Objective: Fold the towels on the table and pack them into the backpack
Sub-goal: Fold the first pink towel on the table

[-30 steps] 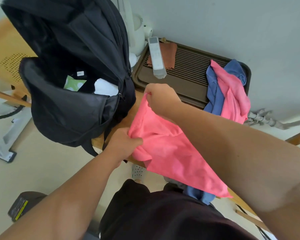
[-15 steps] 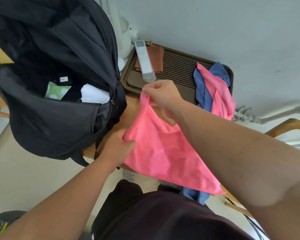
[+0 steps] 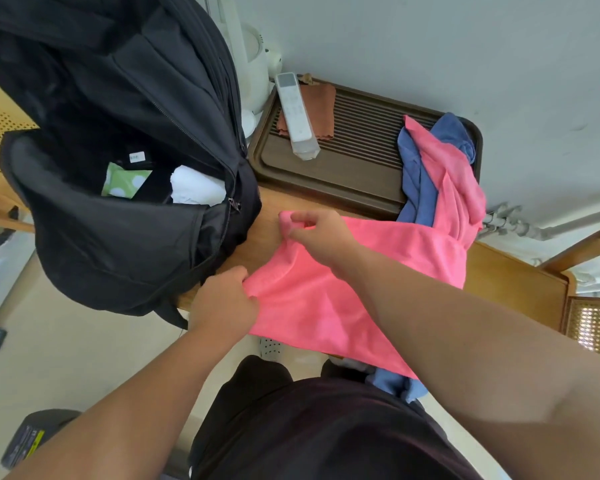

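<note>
Lowered since half a second ago, the bright pink cloth towel (image 3: pixel 326 306) now lies spread just right of the open black fabric backpack (image 3: pixel 118 237). The right hand (image 3: pixel 321 233) pinches its far corner beside the backpack; the left hand (image 3: pixel 222 296) grips the near corner, fingers curled tight.

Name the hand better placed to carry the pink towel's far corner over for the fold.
Right, probably. The right hand pinches that corner of the pink towel on the table. The left hand grips the near corner at the table edge, beside the backpack, better suited to anchoring.
</note>
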The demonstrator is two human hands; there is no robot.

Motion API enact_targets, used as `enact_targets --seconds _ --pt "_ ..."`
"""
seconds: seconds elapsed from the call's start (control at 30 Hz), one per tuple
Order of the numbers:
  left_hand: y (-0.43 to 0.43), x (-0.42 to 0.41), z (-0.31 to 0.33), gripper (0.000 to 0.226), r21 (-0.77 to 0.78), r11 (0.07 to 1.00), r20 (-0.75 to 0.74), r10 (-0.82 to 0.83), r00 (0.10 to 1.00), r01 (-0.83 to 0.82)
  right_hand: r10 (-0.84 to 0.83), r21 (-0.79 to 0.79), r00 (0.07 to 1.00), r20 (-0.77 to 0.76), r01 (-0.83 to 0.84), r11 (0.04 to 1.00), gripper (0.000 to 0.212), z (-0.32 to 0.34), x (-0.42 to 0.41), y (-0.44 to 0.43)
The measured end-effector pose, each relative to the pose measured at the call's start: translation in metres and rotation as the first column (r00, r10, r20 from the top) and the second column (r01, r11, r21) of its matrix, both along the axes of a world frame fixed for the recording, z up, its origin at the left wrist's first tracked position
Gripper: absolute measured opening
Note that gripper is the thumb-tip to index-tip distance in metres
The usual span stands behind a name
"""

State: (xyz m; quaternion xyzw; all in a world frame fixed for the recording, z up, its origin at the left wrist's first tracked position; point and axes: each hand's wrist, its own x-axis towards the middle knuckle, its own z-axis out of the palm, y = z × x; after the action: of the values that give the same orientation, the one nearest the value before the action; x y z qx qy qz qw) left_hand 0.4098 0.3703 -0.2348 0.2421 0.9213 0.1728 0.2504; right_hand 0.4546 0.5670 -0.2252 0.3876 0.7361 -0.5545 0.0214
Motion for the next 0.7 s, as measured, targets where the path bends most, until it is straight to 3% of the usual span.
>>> enact_targets --seconds 0.1,0.17,0.33,0.43,0.57,0.7 --pt "-0.007 0.002 0.006 0.023 -0.311 0.933 -0.163 -0.238 0.957 0.179 0.089 -0.021 0.996 -0.025 -0.09 0.996 0.027 -0.01 -0.002 -0.019" --pt "-0.009 0.004 0.006 0.025 -0.346 0.918 -0.142 -0.255 0.956 0.194 0.077 -0.074 0.994 -0.08 -0.083 0.994 0.033 -0.011 -0.01 -0.031" --pt "-0.004 0.014 0.008 0.031 -0.143 0.968 0.029 -0.203 0.979 0.205 -0.054 -0.09 0.974 -0.221 0.035 0.995 0.019 -0.005 -0.011 -0.026" --pt "0.014 0.028 0.012 0.019 -0.036 0.984 0.219 -0.164 0.962 0.176 -0.163 -0.081 0.952 -0.26 0.147 0.986 0.007 0.006 0.012 -0.001" --pt "0.048 0.053 0.016 0.017 0.075 0.977 0.435 -0.211 0.875 0.198 -0.211 0.06 0.941 -0.264 0.235 0.97 0.028 0.015 0.056 0.035" --pt "0.08 0.086 0.014 0.021 0.158 0.974 0.593 -0.226 0.773 0.164 -0.258 0.178 0.952 -0.165 0.286 0.941 0.035 0.011 0.102 0.063"
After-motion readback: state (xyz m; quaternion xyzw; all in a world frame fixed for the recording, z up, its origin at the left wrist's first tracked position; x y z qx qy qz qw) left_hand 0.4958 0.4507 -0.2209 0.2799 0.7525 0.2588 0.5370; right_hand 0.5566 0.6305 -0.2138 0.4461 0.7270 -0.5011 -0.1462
